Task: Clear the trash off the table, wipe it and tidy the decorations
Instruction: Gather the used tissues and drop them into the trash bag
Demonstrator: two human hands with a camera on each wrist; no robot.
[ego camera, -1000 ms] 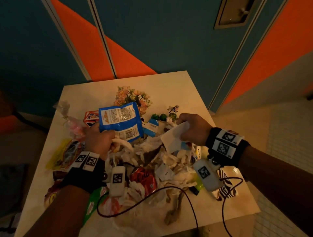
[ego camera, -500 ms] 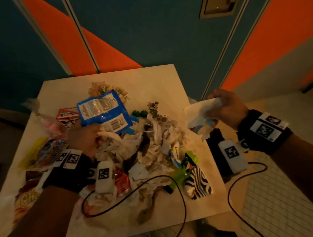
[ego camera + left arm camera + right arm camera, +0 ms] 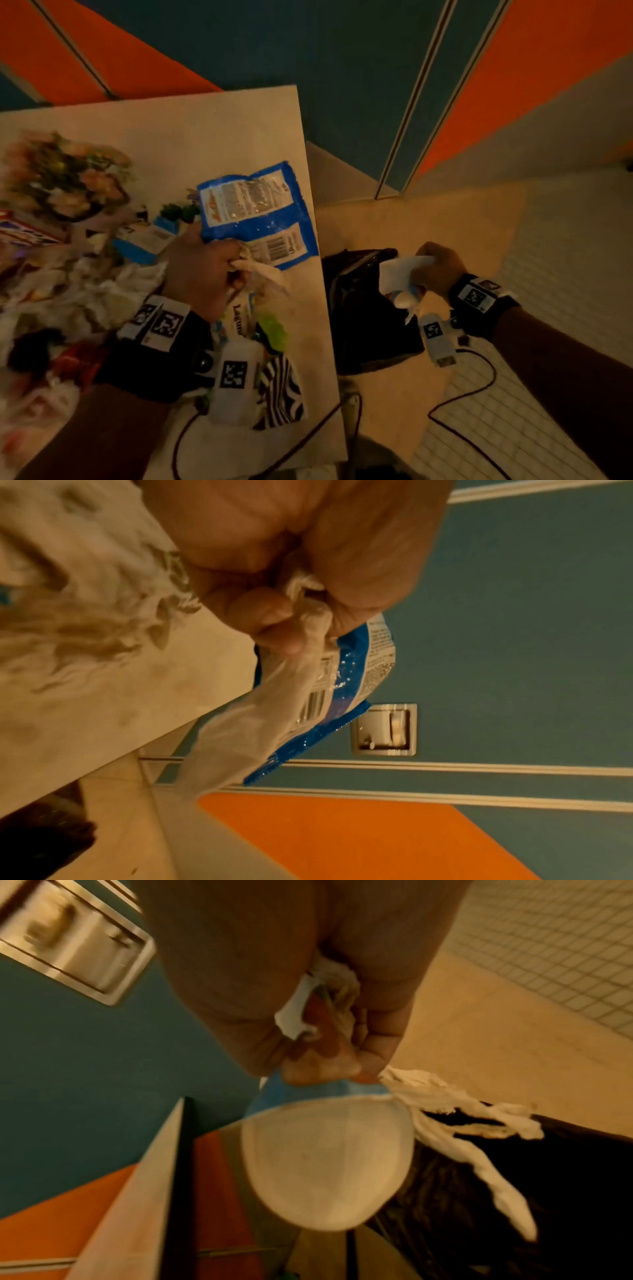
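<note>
My left hand [image 3: 219, 263] grips a blue snack bag [image 3: 255, 212] and a clear plastic wrapper [image 3: 253, 723] above the table's right edge; in the left wrist view the fingers [image 3: 274, 623] curl round both. My right hand [image 3: 435, 270] holds a bunch of white tissue and paper trash [image 3: 400, 274] over the black trash bag [image 3: 363, 315] on the floor beside the table. In the right wrist view a round white paper piece [image 3: 325, 1167] and torn tissue strips [image 3: 462, 1123] hang from that hand [image 3: 346, 1053] above the bag [image 3: 514, 1204].
The beige table [image 3: 212, 130] carries a heap of crumpled tissues [image 3: 85, 294], wrappers, a flower decoration [image 3: 65, 178], small green plants [image 3: 178, 210] and a zebra-striped item [image 3: 281, 394] near the front right. Cables trail from both wrists. Tiled floor lies at right.
The right hand has carried its tissue bunch off the table, rightward and down over the black bag. The left hand has moved the blue bag right toward the table's edge.
</note>
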